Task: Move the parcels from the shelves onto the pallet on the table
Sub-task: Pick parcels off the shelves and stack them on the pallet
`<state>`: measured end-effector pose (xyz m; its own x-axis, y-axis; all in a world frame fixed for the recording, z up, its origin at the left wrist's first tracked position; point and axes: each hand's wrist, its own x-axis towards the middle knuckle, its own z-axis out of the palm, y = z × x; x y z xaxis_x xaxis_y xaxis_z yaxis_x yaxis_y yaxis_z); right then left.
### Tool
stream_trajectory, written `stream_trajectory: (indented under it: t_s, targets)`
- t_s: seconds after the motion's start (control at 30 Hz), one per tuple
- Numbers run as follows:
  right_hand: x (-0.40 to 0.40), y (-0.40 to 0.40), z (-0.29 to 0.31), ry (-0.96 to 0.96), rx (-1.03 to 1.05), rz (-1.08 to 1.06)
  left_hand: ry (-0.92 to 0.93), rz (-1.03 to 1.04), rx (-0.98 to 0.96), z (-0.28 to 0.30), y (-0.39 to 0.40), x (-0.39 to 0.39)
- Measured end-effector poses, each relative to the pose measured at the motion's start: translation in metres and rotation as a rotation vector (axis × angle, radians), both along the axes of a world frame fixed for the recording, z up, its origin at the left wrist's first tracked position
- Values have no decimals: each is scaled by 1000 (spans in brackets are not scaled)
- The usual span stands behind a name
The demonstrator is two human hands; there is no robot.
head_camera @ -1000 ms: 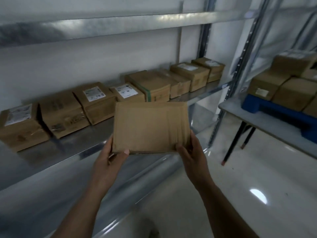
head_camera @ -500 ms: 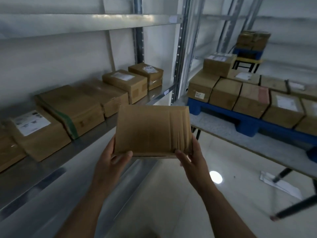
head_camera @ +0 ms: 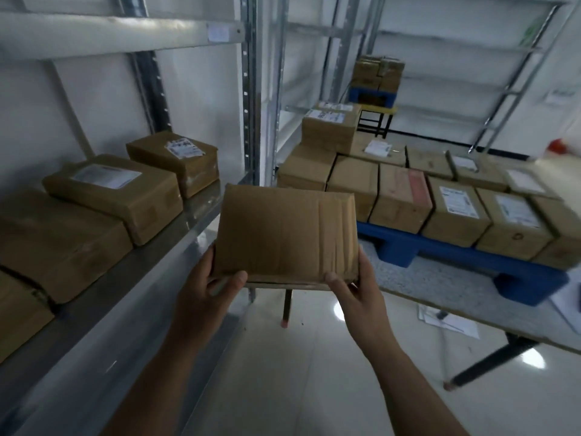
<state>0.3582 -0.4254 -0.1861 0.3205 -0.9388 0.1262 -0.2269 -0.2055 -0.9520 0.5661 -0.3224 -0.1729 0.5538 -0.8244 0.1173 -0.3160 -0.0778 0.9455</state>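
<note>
I hold a flat brown cardboard parcel [head_camera: 286, 234] in front of me at chest height, its plain face toward the camera. My left hand [head_camera: 207, 294] grips its lower left corner and my right hand [head_camera: 355, 294] grips its lower right corner. Several more brown parcels [head_camera: 116, 190] lie in a row on the metal shelf [head_camera: 176, 228] to my left. Ahead on the right stands the blue pallet [head_camera: 465, 256] on the grey table [head_camera: 440, 284], with several parcels [head_camera: 405, 199] packed on it and one box [head_camera: 330, 130] stacked on top.
A shelf upright [head_camera: 251, 89] rises just behind the held parcel. Table legs [head_camera: 286, 305] stand on the glossy white floor. Papers [head_camera: 449, 320] lie under the table. A second blue pallet with boxes [head_camera: 375, 80] sits on a stand at the back. A shelf beam [head_camera: 119, 33] runs overhead at left.
My view has swung right from the shelf toward the table. The pallet now fills the right side and looks closer. Both hands keep the same hold on the parcel.
</note>
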Motion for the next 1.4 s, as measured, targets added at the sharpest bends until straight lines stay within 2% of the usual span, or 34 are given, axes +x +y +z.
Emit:
stream_trajectory:
  t_s: [0.33, 0.6, 0.77, 0.87, 1.0, 1.1, 1.4]
  targets:
    - [-21, -94, 17, -68, -56, -219, -130, -156, -35, 19, -123, -12]
    - [-52, -205, 47, -174, -238, -381, -223, -241, -98, 57, -246, -43]
    - [-90, -282, 63, -204, -225, -455, -219, -316, -109, 79, -333, -76]
    - [-114, -322, 69, -186, -219, -489, -293, -362, -104, 87, -382, -96]
    - [-144, -367, 74, -158, -226, -475, -386, -414, -100, 94, -438, -116]
    - [-155, -394, 80, -83, -211, -456, -477, -384, -11, 99, -472, -119]
    - [-137, -478, 95, -62, -202, -440, -626, -396, 51, 125, -562, -97]
